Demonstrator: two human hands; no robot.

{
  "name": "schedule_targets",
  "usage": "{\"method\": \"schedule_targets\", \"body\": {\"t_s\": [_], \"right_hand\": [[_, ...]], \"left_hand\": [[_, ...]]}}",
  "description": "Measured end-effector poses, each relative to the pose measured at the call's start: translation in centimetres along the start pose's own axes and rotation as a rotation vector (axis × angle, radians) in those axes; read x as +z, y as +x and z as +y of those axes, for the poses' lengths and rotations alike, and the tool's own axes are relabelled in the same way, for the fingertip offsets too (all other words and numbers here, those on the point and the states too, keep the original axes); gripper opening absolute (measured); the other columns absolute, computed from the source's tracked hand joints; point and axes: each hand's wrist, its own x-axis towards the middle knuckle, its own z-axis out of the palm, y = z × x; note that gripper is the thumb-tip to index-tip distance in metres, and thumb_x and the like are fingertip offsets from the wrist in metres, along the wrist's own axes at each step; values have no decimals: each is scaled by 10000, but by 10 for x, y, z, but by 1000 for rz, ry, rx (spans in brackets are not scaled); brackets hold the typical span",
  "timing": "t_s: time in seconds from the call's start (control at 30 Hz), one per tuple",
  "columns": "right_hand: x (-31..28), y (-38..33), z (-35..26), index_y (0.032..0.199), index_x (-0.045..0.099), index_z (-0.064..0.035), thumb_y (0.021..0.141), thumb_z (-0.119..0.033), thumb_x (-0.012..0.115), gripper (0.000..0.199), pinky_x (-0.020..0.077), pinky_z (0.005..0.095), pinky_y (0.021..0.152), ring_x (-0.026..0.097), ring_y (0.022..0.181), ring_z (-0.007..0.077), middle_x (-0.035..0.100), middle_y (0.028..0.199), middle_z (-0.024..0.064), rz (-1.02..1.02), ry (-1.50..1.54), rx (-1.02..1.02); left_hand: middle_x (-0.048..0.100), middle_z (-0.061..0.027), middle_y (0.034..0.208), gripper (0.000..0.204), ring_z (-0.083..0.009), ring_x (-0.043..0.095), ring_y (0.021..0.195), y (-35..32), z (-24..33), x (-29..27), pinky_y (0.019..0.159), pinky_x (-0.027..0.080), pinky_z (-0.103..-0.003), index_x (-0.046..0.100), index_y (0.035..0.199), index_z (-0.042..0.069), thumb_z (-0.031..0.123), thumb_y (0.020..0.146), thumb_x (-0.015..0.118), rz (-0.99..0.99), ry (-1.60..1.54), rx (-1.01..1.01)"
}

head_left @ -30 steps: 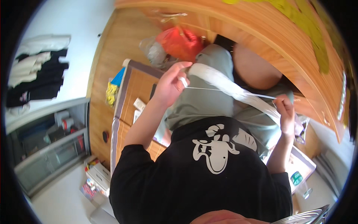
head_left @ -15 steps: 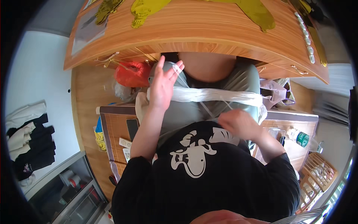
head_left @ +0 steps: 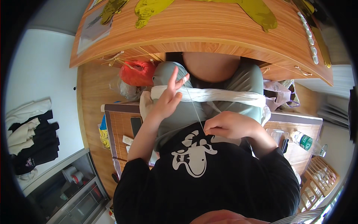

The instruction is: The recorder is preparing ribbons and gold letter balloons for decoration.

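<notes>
A white skein of thread (head_left: 209, 94) lies stretched across my two thighs, bowed between the knees. My left hand (head_left: 169, 99) is raised over the left thigh with its fingers stretched apart. White thread is wound round its fingers near the tips. From there a single taut strand (head_left: 194, 106) slants down to my right hand (head_left: 231, 126), held in front of my black shirt. The right fingers are closed in a pinch on that strand. Its far end is hidden in the grip.
A wooden desk (head_left: 223, 33) with gold foil shapes (head_left: 257, 16) and a row of white pieces (head_left: 308, 35) stands ahead. A red bag (head_left: 138, 73) sits left of my knees, a lilac bag (head_left: 276, 93) right. Behind lie a phone (head_left: 136, 125) and a green-labelled bottle (head_left: 304, 141).
My right hand has moved left and a little down, and its pinch shows clearly now. My left hand has tilted right and its thumb shows. The strand between them is now taut.
</notes>
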Motion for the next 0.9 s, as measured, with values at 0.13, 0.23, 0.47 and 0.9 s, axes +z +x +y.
{"method": "schedule_targets", "body": {"t_s": [0.13,0.23,0.47,0.9], "right_hand": [[-15,-6,28,968,666,-68,968,-225,490,236,524,441,763,654,929,369,682,909,177,-150,-565,514],[-23,-2,32,983,641,-82,963,-164,530,139,515,418,729,661,861,345,674,839,163,405,-798,580],[9,19,-15,946,609,-41,931,-97,589,62,500,437,720,636,822,364,651,823,145,205,-370,18],[4,27,9,957,641,-17,952,-130,588,124,497,404,732,640,837,366,665,870,179,330,-354,193]], "left_hand": [[711,-148,1053,688,-203,650,1018,9,31,5,986,424,-378,195,1567,80,500,1050,364,99,-809,-447],[634,-48,787,693,-149,613,792,5,-11,-30,797,462,-292,278,1530,17,524,1058,318,-393,-973,-313],[715,-114,941,754,-219,672,927,8,21,21,990,447,-407,231,1525,-32,540,1049,353,-177,-258,-35],[710,-102,932,1037,-195,656,899,13,30,30,1050,339,-412,-67,1566,1,681,959,427,-51,-480,-22]]}}
